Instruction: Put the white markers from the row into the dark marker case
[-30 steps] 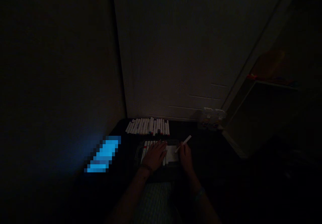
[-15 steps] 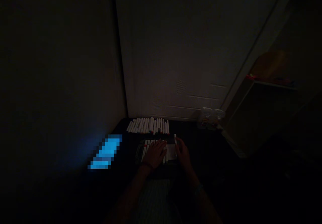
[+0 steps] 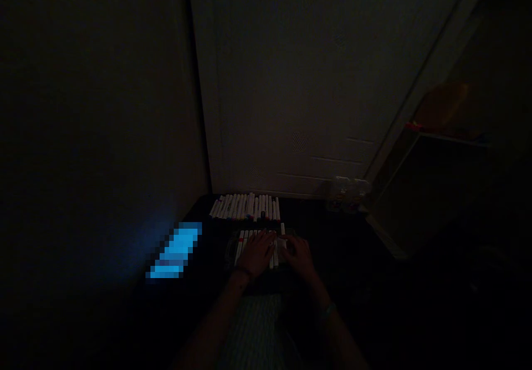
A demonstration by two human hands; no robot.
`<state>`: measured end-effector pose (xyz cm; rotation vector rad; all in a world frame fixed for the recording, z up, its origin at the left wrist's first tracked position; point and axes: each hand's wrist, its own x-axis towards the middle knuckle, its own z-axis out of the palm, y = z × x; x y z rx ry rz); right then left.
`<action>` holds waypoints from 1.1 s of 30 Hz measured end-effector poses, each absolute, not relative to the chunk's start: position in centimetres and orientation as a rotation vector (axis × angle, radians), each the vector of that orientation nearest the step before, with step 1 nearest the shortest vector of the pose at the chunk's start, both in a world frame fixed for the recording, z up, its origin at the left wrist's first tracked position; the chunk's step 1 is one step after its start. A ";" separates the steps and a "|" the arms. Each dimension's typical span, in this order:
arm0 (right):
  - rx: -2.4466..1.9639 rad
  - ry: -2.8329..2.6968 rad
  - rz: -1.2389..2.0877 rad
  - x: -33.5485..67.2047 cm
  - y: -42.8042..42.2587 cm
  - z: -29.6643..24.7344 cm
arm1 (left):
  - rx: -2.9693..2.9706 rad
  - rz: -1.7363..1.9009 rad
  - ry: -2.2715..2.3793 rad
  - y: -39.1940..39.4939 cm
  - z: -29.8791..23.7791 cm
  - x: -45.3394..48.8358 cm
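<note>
The room is very dark. My left hand (image 3: 257, 252) lies flat, fingers spread, over a row of white markers in a dark case (image 3: 231, 248) on the floor. My right hand (image 3: 298, 253) rests on the case's right side, fingers curled around a white marker (image 3: 283, 232) that stands next to the markers in the case. A second row of white markers (image 3: 246, 207) lies loose on the floor just beyond the case, at the foot of a pale door (image 3: 291, 109).
A glowing blue screen (image 3: 177, 251) lies on the floor to the left. A small clear container (image 3: 349, 190) stands by the door's right corner. A dark cabinet (image 3: 432, 193) fills the right side. A wall (image 3: 95, 137) closes off the left.
My right hand has carried the white marker from a raised slant at the right down and left to the case, beside the other markers. My left hand has stayed flat on them.
</note>
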<state>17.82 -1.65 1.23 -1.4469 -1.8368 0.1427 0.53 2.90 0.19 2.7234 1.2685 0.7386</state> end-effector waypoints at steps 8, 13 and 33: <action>-1.407 -1.769 0.199 18.1 -1.5 1.0 | 2.727 0.735 1.270 2.5 0.8 0.5; -1.436 -1.848 0.130 18.1 -1.5 0.9 | 2.730 0.736 1.263 2.7 0.6 0.6; -1.451 -2.051 0.040 17.6 -2.1 1.8 | 2.753 0.678 1.291 2.9 0.1 0.6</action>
